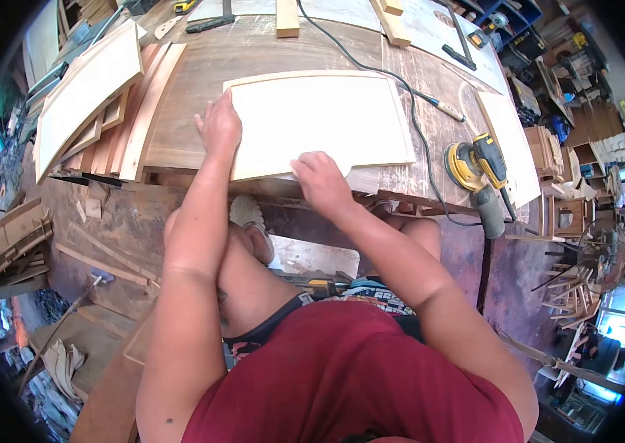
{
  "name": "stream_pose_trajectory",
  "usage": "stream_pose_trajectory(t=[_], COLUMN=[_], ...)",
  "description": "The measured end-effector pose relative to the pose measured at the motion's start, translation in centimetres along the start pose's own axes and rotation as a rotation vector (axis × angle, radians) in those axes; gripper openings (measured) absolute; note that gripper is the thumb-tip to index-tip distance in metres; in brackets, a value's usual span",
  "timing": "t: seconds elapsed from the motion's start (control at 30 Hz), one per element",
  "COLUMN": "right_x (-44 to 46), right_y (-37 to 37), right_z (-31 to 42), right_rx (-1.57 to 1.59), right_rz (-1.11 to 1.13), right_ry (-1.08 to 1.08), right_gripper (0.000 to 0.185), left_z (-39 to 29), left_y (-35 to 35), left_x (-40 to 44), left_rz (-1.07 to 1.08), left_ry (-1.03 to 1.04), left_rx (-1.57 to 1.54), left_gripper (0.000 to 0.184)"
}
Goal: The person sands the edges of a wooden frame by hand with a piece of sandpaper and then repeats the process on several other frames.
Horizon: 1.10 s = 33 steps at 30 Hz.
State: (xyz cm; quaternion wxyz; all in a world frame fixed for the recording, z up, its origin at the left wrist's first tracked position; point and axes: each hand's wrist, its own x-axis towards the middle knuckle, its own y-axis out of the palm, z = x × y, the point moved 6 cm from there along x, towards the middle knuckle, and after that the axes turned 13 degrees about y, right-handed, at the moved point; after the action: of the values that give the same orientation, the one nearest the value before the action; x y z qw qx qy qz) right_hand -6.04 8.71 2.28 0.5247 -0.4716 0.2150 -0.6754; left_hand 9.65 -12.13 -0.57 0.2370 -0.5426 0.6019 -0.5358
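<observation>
A white panel with a pale wooden border and a curved far edge lies flat on the workbench in front of me. My left hand holds its left edge, the fingers closed at the border. At the near edge, my right hand is closed, fingers curled down against the panel. A pale, round-edged sheet pokes out beside those fingers; its kind is unclear and the hand hides most of it.
A yellow-black sander stands on the bench's right side, and a dark cable runs past the panel. Similar panels and boards are stacked at left. Wooden strips and clamps lie along the far side.
</observation>
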Motion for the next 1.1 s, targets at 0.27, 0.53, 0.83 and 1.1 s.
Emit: stream_pose_trajectory(t=[0.27,0.53,0.83,1.1], right_x=[-2.7,1.7,-0.9,3.2], right_y=[-8.2,-0.5,-8.2,1.6], right_z=[-10.2,-1.1,-9.2,0.9], right_rx=[-0.111,0.041,-0.130,-0.005], right_rz=[0.038,0.082,0.095,0.149], right_ry=[0.041,0.119,0.278,0.133], right_gripper=[0.021,0.011,0.011,0.010], left_z=[-0.2,-0.4,0.2,-0.3], left_y=[-0.9,-0.7,-0.1,-0.4], left_x=[0.0,0.0,0.3,0.1], left_rz=[0.045,0.037,0.044,0.029], left_ry=[-0.033,-0.030,-0.046,-0.037], left_rx=[-0.030,-0.032,-0.086,-0.056], left_gripper=[0.043,0.042,0.043,0.042])
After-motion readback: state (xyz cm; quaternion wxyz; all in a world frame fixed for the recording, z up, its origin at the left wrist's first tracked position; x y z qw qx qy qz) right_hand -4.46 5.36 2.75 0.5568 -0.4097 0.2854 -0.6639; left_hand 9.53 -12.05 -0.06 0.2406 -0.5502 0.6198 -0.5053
